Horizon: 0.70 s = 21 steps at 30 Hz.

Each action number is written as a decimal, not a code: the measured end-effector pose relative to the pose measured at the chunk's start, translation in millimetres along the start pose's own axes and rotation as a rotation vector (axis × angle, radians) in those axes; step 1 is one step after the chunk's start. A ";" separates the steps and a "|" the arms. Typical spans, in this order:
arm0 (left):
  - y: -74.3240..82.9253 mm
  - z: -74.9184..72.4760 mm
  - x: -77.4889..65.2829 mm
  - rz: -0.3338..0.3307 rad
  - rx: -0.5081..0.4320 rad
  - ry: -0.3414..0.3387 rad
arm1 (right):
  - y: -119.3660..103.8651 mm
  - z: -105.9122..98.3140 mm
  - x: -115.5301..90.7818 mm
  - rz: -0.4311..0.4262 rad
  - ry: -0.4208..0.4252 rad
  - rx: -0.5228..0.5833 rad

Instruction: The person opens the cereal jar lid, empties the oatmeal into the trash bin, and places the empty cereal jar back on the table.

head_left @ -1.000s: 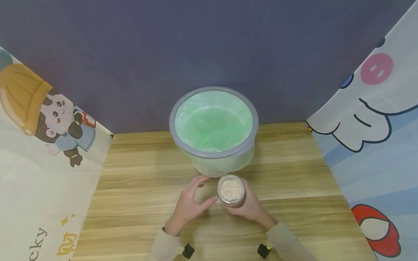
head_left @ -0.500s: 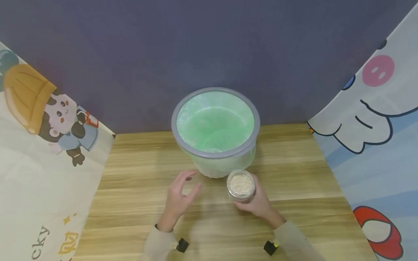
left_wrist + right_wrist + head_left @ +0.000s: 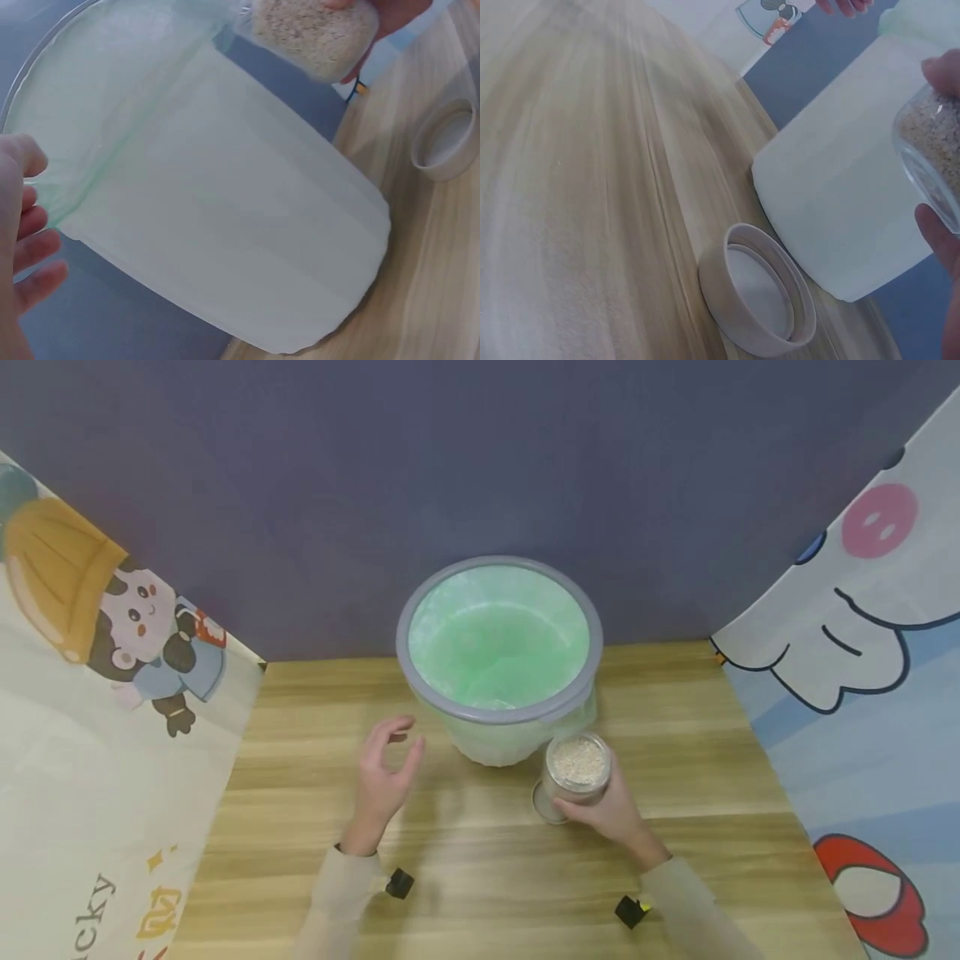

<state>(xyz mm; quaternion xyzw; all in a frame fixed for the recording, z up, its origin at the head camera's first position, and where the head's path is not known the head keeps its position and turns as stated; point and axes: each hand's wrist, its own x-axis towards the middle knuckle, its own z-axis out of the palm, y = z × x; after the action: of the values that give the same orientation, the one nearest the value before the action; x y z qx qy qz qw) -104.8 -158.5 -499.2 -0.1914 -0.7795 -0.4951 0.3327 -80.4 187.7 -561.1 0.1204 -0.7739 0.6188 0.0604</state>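
My right hand [image 3: 621, 814] grips a clear jar [image 3: 577, 762] filled with pale flakes that look like oats. It is held off the table beside the front right of a white bin [image 3: 491, 745]. In the right wrist view the thumb and fingers wrap round the jar [image 3: 934, 142]. Below it a round beige lid [image 3: 718, 289] lies hollow side up on the wood, partly covered by the jar in the head view. Left of the bin, my left hand [image 3: 381, 781] hovers with relaxed, slightly bent fingers and holds nothing.
The bin has a grey rim [image 3: 405, 643] and a light green bag [image 3: 495, 643] lining it. Behind the wooden table [image 3: 480, 877] rises a dark wall [image 3: 480, 460]. Printed cartoon sheets [image 3: 832, 760] stand along both sides.
My right hand has carried the jar right and forward, uncovering the lid on the table. My left hand has moved away to the left and forward, apart from the jar.
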 end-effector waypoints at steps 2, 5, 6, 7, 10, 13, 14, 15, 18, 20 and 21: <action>-1.7 -1.6 3.2 -0.016 -0.010 0.048 | 1.1 -2.2 2.3 0.022 0.005 0.015; -2.5 -3.2 10.3 -0.055 -0.036 0.101 | 2.8 -6.2 5.3 0.048 0.026 0.021; -2.3 -3.5 13.1 -0.073 -0.048 0.113 | 2.8 -7.8 6.0 0.058 0.037 0.026; -2.2 -3.3 17.7 -0.086 -0.059 0.123 | 2.2 -9.9 8.1 0.063 0.049 0.033; -2.5 -2.3 31.6 -0.128 -0.078 0.147 | -1.1 -16.1 13.3 0.087 0.080 0.065; -1.7 -1.7 45.6 -0.165 -0.088 0.157 | -4.5 -22.1 18.2 0.106 0.106 0.066; -0.7 -1.5 50.0 -0.175 -0.092 0.160 | -5.6 -23.8 19.5 0.108 0.115 0.064; 0.3 -1.3 54.2 -0.179 -0.097 0.165 | -6.7 -25.4 20.9 0.107 0.125 0.064; 3.1 0.0 65.2 -0.185 -0.114 0.182 | -8.6 -29.2 24.9 0.074 0.164 0.061; 4.4 1.2 70.8 -0.182 -0.119 0.200 | -9.6 -30.8 27.2 0.041 0.183 0.080; 4.6 1.8 72.8 -0.180 -0.123 0.208 | -9.7 -31.5 28.1 0.026 0.191 0.087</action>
<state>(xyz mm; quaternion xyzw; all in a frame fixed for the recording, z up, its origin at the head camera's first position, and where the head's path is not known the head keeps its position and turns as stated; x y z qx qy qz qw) -153.9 -157.1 -445.2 -0.0884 -0.7230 -0.5868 0.3538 -106.7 213.2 -538.0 0.0535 -0.7386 0.6611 0.1205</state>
